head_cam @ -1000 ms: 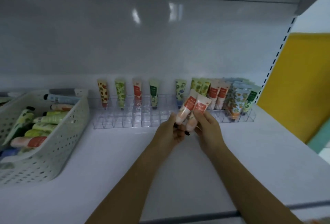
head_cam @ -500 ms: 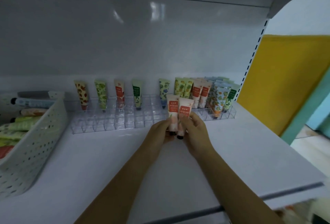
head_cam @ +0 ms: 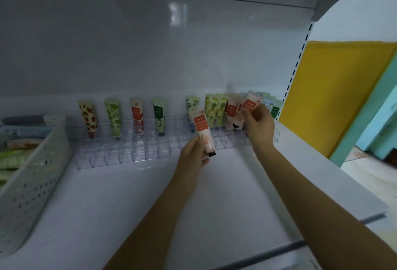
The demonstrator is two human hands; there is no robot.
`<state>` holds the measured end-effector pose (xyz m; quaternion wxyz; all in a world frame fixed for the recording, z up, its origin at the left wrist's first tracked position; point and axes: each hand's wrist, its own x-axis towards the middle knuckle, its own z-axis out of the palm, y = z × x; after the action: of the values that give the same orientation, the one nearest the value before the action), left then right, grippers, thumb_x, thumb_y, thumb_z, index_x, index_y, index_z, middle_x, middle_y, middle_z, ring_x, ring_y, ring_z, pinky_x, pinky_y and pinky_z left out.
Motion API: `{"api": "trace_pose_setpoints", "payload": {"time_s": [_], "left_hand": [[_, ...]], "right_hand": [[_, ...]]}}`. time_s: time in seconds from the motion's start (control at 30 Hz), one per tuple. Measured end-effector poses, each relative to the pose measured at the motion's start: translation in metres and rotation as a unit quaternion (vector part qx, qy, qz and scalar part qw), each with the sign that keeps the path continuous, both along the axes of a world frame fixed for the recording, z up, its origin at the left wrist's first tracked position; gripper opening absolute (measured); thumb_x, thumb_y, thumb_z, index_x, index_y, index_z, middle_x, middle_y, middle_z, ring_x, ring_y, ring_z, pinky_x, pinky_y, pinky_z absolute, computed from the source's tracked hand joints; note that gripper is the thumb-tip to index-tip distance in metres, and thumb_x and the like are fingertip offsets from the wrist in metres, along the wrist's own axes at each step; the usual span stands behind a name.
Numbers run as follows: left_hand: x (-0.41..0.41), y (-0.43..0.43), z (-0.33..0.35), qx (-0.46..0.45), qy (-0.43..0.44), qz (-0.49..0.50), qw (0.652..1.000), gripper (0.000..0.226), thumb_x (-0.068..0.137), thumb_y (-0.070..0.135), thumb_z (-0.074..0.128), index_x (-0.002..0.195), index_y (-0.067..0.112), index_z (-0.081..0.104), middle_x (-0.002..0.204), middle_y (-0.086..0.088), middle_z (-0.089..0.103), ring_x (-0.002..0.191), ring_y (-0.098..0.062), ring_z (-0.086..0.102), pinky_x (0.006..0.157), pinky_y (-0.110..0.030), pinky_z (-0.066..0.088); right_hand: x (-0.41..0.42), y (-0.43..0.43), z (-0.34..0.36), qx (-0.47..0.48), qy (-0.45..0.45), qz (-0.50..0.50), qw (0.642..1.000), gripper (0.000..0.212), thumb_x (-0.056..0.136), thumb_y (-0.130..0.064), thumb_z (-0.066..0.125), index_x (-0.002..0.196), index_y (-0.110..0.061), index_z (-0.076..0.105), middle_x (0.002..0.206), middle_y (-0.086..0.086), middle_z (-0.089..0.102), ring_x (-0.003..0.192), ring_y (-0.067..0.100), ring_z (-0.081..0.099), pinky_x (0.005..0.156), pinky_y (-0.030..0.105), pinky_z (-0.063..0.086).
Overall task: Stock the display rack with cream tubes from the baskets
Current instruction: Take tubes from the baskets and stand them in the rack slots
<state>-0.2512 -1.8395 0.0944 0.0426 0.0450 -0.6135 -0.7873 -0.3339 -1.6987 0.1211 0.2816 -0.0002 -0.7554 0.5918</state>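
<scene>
Two tubes in play: right grip [head_cam: 258, 123] pinches one peach tube [head_cam: 249, 105] upright over the display rack's [head_cam: 129, 153] right end; left grip [head_cam: 193, 153] holds the spare tube [head_cam: 203, 133] mid-rack.

White shelf [head_cam: 150, 205]: flat surface, white back panel behind, dark strip along front edge. Clear compartmented display rack [head_cam: 133, 151] stands at rear, parallel to back panel, running from left of centre to right end. White perforated basket [head_cam: 32, 173] stands at left, just beside rack's left end. Both rest directly on shelf.
</scene>
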Motion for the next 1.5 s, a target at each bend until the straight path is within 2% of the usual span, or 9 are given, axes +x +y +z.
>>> {"api": "trace_pose_setpoints", "payload": {"time_s": [0.2, 0.53, 0.67, 0.8, 0.97, 1.13, 1.3, 1.4, 1.5], "left_hand": [[-0.001, 0.002, -0.004, -0.035, 0.024, -0.029, 0.999, 0.023, 0.098, 0.019, 0.04, 0.084, 0.032, 0.053, 0.085, 0.005, 0.056, 0.091, -0.016, 0.052, 0.078, -0.018, 0.043], [-0.004, 0.0, -0.005, -0.028, 0.027, -0.036, 0.999, 0.022, 0.098, 0.02, 0.041, 0.087, 0.034, 0.053, 0.089, 0.004, 0.058, 0.088, -0.013, 0.054, 0.078, -0.018, 0.043], [-0.004, -0.001, -0.004, -0.031, 0.026, -0.036, 0.999, 0.019, 0.098, 0.02, 0.041, 0.09, 0.033, 0.053, 0.09, 0.006, 0.059, 0.086, -0.01, 0.055, 0.079, -0.018, 0.044], [-0.005, -0.003, -0.005, -0.012, 0.026, -0.031, 0.999, 0.014, 0.098, 0.021, 0.042, 0.102, 0.03, 0.051, 0.091, 0.008, 0.06, 0.088, -0.008, 0.057, 0.082, -0.02, 0.044], [-0.004, -0.001, -0.007, -0.078, 0.073, -0.048, 0.993, 0.025, 0.098, 0.02, 0.041, 0.118, 0.023, 0.055, 0.096, 0.003, 0.063, 0.089, -0.013, 0.058, 0.08, -0.02, 0.046], [-0.001, 0.002, -0.01, -0.144, 0.135, -0.067, 0.978, 0.024, 0.098, 0.018, 0.041, 0.106, 0.035, 0.056, 0.087, 0.011, 0.062, 0.069, 0.004, 0.058, 0.065, -0.006, 0.045], [-0.004, 0.004, -0.014, -0.225, 0.152, -0.083, 0.959, 0.019, 0.097, 0.024, 0.044, 0.105, 0.039, 0.054, 0.092, 0.006, 0.061, 0.066, 0.011, 0.057, 0.069, -0.008, 0.044], [-0.002, 0.002, -0.018, -0.396, 0.189, 0.001, 0.898, 0.031, 0.099, 0.019, 0.039, 0.123, 0.014, 0.057, 0.108, -0.006, 0.06, 0.091, 0.001, 0.056, 0.08, -0.002, 0.034], [-0.004, 0.0, -0.026, -0.576, 0.226, 0.092, 0.78, 0.043, 0.094, 0.026, 0.036, 0.128, 0.008, 0.054, 0.13, -0.012, 0.054, 0.123, -0.027, 0.049, 0.109, -0.032, 0.023]], "right_hand": [[-0.011, 0.001, -0.002, 0.158, -0.03, 0.003, 0.987, 0.023, 0.09, -0.013, 0.058, 0.11, -0.002, 0.06, 0.106, 0.012, 0.067, 0.092, 0.02, 0.062, 0.074, 0.022, 0.04], [-0.021, -0.001, -0.008, 0.229, -0.099, 0.011, 0.968, 0.029, 0.092, -0.018, 0.055, 0.116, -0.002, 0.054, 0.113, 0.013, 0.064, 0.1, 0.027, 0.06, 0.072, 0.024, 0.039], [-0.019, -0.002, -0.016, 0.186, -0.068, -0.011, 0.98, 0.034, 0.089, -0.017, 0.058, 0.12, -0.005, 0.051, 0.119, 0.012, 0.061, 0.107, 0.027, 0.058, 0.079, 0.03, 0.044], [0.01, -0.004, -0.02, 0.161, 0.085, -0.022, 0.983, 0.028, 0.091, -0.016, 0.056, 0.117, -0.006, 0.053, 0.105, 0.005, 0.056, 0.093, 0.019, 0.055, 0.075, 0.024, 0.046], [0.04, -0.011, -0.025, 0.05, -0.043, 0.231, 0.971, 0.02, 0.089, -0.013, 0.057, 0.109, -0.019, 0.057, 0.089, -0.007, 0.061, 0.08, 0.001, 0.057, 0.077, 0.021, 0.048], [0.047, -0.006, -0.022, -0.014, -0.045, 0.271, 0.961, 0.019, 0.087, -0.006, 0.058, 0.1, -0.02, 0.06, 0.091, 0.003, 0.065, 0.082, 0.01, 0.06, 0.072, 0.021, 0.051], [0.047, -0.004, -0.014, -0.043, -0.049, 0.283, 0.957, 0.019, 0.086, -0.002, 0.058, 0.096, -0.018, 0.058, 0.087, 0.003, 0.065, 0.078, 0.011, 0.063, 0.069, 0.025, 0.054], [0.044, 0.002, -0.004, -0.015, -0.044, 0.267, 0.963, 0.024, 0.085, 0.0, 0.059, 0.093, -0.022, 0.054, 0.09, -0.001, 0.064, 0.082, 0.012, 0.063, 0.07, 0.022, 0.054], [0.032, 0.019, 0.014, 0.036, -0.048, 0.171, 0.983, 0.015, 0.086, -0.009, 0.06, 0.095, -0.019, 0.053, 0.093, 0.0, 0.061, 0.084, 0.02, 0.06, 0.064, 0.021, 0.053]]}}
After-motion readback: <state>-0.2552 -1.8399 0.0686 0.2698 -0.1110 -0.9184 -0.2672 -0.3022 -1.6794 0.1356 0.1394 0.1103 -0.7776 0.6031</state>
